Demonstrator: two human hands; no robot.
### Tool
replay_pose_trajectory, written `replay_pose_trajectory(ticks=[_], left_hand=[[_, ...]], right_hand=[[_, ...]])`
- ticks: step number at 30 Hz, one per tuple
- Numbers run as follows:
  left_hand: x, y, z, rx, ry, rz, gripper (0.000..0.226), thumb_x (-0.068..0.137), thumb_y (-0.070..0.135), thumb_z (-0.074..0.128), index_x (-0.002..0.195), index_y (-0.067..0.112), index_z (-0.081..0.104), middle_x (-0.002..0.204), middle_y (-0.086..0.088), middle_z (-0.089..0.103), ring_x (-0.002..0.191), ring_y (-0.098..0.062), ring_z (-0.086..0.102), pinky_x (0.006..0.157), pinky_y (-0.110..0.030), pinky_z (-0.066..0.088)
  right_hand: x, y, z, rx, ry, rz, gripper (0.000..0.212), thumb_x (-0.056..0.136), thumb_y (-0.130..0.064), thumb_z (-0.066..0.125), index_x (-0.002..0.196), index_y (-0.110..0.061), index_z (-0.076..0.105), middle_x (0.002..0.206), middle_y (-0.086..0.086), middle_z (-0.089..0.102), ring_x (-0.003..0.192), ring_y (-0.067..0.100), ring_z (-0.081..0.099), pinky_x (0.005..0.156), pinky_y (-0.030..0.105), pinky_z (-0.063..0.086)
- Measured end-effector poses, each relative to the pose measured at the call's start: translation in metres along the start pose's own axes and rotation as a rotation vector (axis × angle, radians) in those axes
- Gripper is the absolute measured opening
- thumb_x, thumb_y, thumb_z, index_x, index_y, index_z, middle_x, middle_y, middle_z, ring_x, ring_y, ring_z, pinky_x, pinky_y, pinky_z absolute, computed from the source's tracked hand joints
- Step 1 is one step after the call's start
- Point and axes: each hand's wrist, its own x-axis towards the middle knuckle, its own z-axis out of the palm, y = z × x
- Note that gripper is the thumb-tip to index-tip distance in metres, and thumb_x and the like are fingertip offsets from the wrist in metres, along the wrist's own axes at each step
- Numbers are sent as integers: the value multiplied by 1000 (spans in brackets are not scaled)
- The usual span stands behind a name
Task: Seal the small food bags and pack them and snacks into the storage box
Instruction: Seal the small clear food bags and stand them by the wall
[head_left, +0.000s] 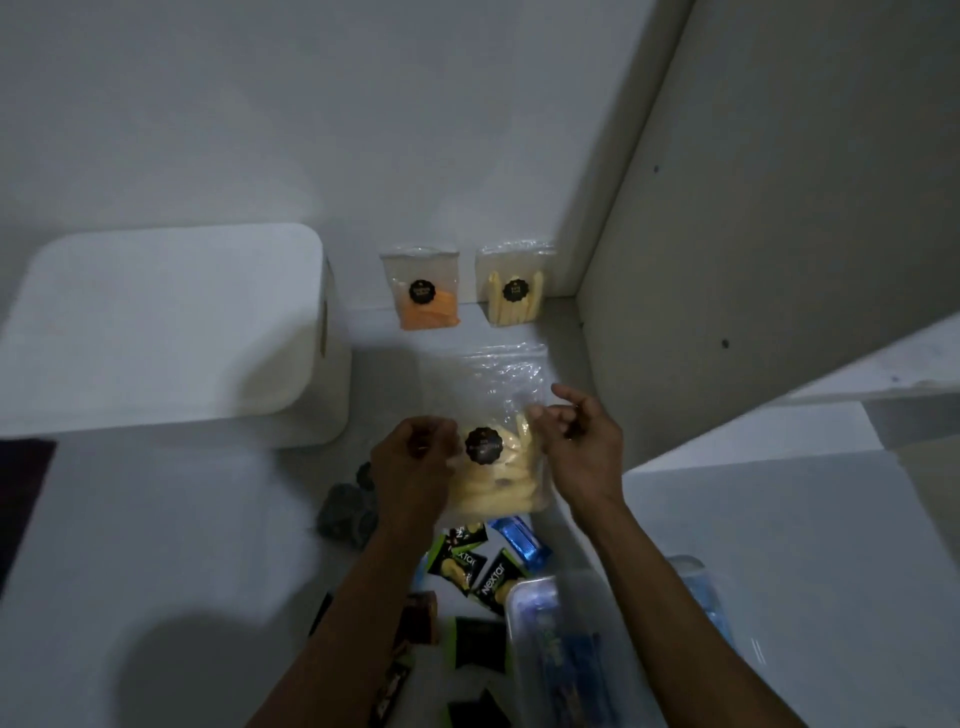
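Note:
A clear plastic bag of pale yellow sticks (498, 467) with a round black label lies on the white surface between my hands. My left hand (415, 462) grips its left side with curled fingers. My right hand (576, 441) pinches its right edge near the middle. Two more small bags lean against the back wall: one with orange pieces (422, 291), one with pale sticks (514, 286). Several wrapped snacks (478, 561), green-black and blue, lie near my forearms. A clear storage box (561, 649) with blue items inside sits at the lower right.
A large white lidded bin (171, 332) stands at the left. A grey crumpled object (345, 512) lies left of my left wrist. A white cabinet panel (779, 234) rises on the right. The scene is dim.

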Motion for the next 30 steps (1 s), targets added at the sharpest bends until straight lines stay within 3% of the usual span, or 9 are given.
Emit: replay_pose_trajectory(ticks=[3, 5, 8, 11, 14, 19, 23, 26, 30], left_hand=[[-20, 24, -22, -58, -79, 75, 4, 90, 13, 67, 87, 11, 70, 79, -8, 73, 77, -24, 70, 66, -35, 58], [-39, 37, -39, -83, -119, 128, 5, 90, 13, 68, 87, 10, 70, 80, -8, 73, 79, -25, 70, 69, -39, 58], [-57, 47, -51, -31, -126, 239, 5, 90, 13, 68, 89, 8, 70, 78, -6, 74, 75, -21, 71, 67, -39, 59], [-81, 57, -70, -127, -156, 296, 12, 90, 15, 68, 101, 10, 68, 86, -6, 74, 82, -20, 71, 69, -28, 57], [-97, 74, -86, -197, -118, 353, 22, 89, 25, 70, 110, 20, 66, 97, 2, 72, 95, -15, 68, 79, -27, 55], [-116, 98, -110, -136, -67, 523, 7, 90, 24, 69, 96, 22, 71, 91, 1, 74, 93, -19, 69, 87, -36, 57], [-130, 104, -119, -104, -99, 585, 5, 90, 19, 69, 88, 22, 72, 86, 3, 74, 90, -17, 68, 84, -32, 56], [-138, 105, -117, -51, -93, 628, 12, 90, 18, 68, 81, 26, 70, 81, 7, 72, 85, -9, 67, 79, -28, 54], [-144, 110, -111, -9, -55, 661, 18, 91, 20, 67, 77, 31, 69, 78, 13, 70, 81, -3, 63, 74, -27, 51]], right_hand=[[-6, -49, -5, 16, -83, -121, 48, 81, -21, 79, 124, -22, 57, 96, -2, 65, 82, 1, 64, 76, 22, 56], [-19, -82, -8, 5, -119, -218, 53, 77, -22, 82, 123, -26, 56, 97, 0, 63, 85, 5, 63, 79, 23, 58], [-32, -113, -9, -6, -201, -280, 44, 74, -15, 85, 113, -19, 65, 98, 12, 69, 83, 14, 66, 73, 25, 58], [-64, -131, -10, -51, -257, -329, 33, 76, -11, 83, 106, -9, 69, 91, 11, 73, 71, 11, 69, 60, 24, 55], [-94, -142, -14, -61, -281, -376, 30, 76, -13, 83, 103, -10, 70, 94, 10, 73, 74, 15, 71, 62, 27, 57], [-131, -154, -24, -118, -295, -460, 30, 76, -15, 82, 104, -12, 71, 94, 6, 74, 82, 21, 71, 69, 30, 59], [-150, -173, -29, -476, -336, -608, 30, 76, -28, 83, 103, -21, 72, 93, -6, 71, 84, 6, 66, 73, 21, 54], [-161, -189, -20, -764, -408, -769, 29, 81, -38, 77, 105, -22, 72, 91, -8, 71, 82, 7, 64, 75, 30, 55], [-163, -197, -7, -889, -457, -810, 21, 88, -41, 69, 98, -23, 72, 88, -7, 71, 80, 12, 64, 75, 42, 57]])
